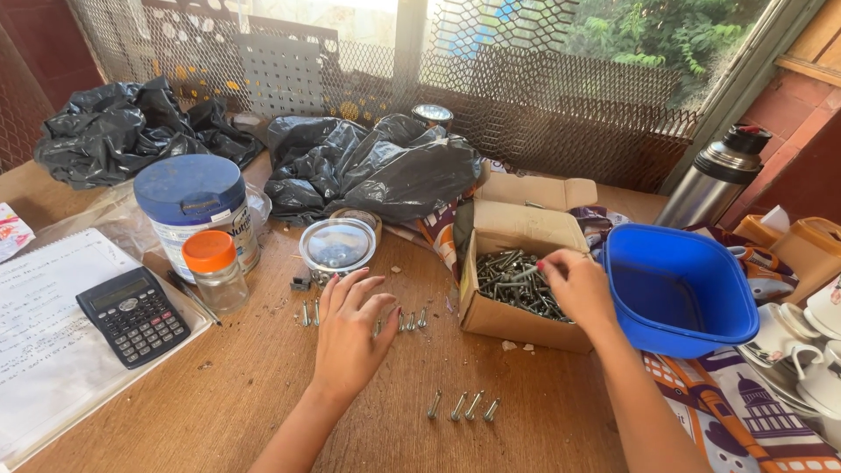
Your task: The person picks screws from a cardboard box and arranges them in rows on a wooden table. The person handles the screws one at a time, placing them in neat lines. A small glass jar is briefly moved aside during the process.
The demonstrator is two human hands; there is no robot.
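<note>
Right hand (578, 287) is reaching into the cardboard box (517, 235), fingertips pinching one bolt (524, 274) off the pile. Left hand (350, 328) is lying flat, fingers spread, nothing gripped, covering part of a row of bolts (412, 321) lined up mid-desk. Four more bolts (462, 405) are sitting apart in a short row toward the desk's (219, 394) near edge. Blue tub (679, 289) is touching the box's right side. Glass jar (337, 248) is sitting just behind the left hand, orange-lidded jar (213, 270) and blue-lidded can (197, 210) further left. Calculator (133, 316) is resting on a notebook (44, 350) at the left edge. Black bags (368, 166) are piled along the far edge.
</note>
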